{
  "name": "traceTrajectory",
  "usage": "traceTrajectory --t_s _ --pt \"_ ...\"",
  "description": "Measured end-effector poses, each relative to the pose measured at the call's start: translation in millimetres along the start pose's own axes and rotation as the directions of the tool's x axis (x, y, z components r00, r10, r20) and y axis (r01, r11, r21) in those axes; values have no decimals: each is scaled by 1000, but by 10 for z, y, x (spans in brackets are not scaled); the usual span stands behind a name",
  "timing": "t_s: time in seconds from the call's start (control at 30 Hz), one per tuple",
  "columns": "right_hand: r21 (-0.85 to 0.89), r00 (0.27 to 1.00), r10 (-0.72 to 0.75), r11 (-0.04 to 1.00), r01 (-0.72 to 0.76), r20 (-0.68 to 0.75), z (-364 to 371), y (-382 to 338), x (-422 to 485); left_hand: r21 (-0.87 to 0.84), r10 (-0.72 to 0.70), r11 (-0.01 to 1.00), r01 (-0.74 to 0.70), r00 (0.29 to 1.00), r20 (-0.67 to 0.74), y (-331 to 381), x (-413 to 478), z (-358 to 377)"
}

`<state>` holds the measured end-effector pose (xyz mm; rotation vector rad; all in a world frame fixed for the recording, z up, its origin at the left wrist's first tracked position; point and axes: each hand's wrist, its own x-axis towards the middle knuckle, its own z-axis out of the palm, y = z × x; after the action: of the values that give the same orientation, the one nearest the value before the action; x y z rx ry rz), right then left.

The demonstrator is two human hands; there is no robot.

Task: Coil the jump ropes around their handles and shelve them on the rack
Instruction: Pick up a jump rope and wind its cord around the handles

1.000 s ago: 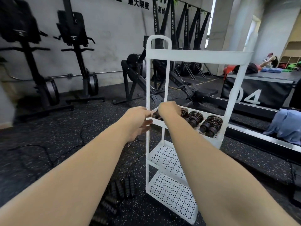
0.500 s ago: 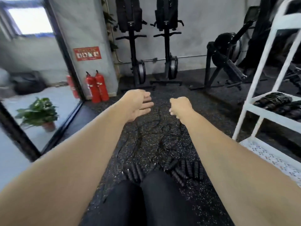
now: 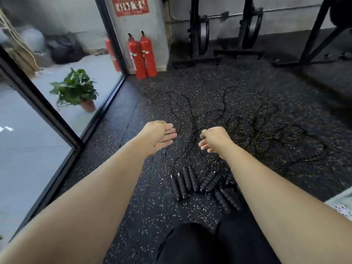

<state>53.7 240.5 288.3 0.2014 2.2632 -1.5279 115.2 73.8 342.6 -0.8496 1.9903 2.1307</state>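
Note:
Several black ribbed jump rope handles (image 3: 192, 182) lie side by side on the speckled rubber floor in front of my knees. Their thin black ropes (image 3: 224, 119) spread loose and tangled across the floor beyond. My left hand (image 3: 159, 135) hovers above the floor, left of the ropes, fingers straight and empty. My right hand (image 3: 214, 139) hangs above the ropes with fingers loosely curled, holding nothing. Only a white corner of the rack (image 3: 342, 203) shows at the right edge.
Two red fire extinguishers (image 3: 142, 56) stand against a pillar at the back. A glass wall with a black frame (image 3: 57, 121) runs along the left, a potted plant (image 3: 76, 90) behind it. Bases of gym machines (image 3: 219, 58) stand at the far wall.
My view has swung from the white rack, where both hands were at the middle shelf, left and down to the floor. Both hands have come away empty and now hover over the loose ropes.

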Motion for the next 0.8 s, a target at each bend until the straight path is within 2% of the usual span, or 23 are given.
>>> traceTrajectory --t_s 0.2,0.5,0.57,0.63,0.7,0.8 --pt "-105 998 33 994 -27 56 411 366 739 54 -132 990 132 991 -4 -550 884 -42" --pt "-253 994 58 967 -32 97 920 1061 1717 67 -280 956 287 956 -90 -1579 2054 -28" --pt "-256 996 61 966 -42 68 1005 1224 1870 128 -290 943 306 948 -130 -1844 2259 -14" --pt "-269 996 64 962 -46 58 1089 1396 1997 267 -288 905 332 939 -190 -2120 2420 7" --pt "-288 996 69 957 -48 63 1151 1552 2079 399 -304 836 377 923 -235 -2394 2526 33" --pt "-328 996 70 944 -48 54 1188 1751 2148 486 -390 726 487 873 -293 -2736 2593 97"
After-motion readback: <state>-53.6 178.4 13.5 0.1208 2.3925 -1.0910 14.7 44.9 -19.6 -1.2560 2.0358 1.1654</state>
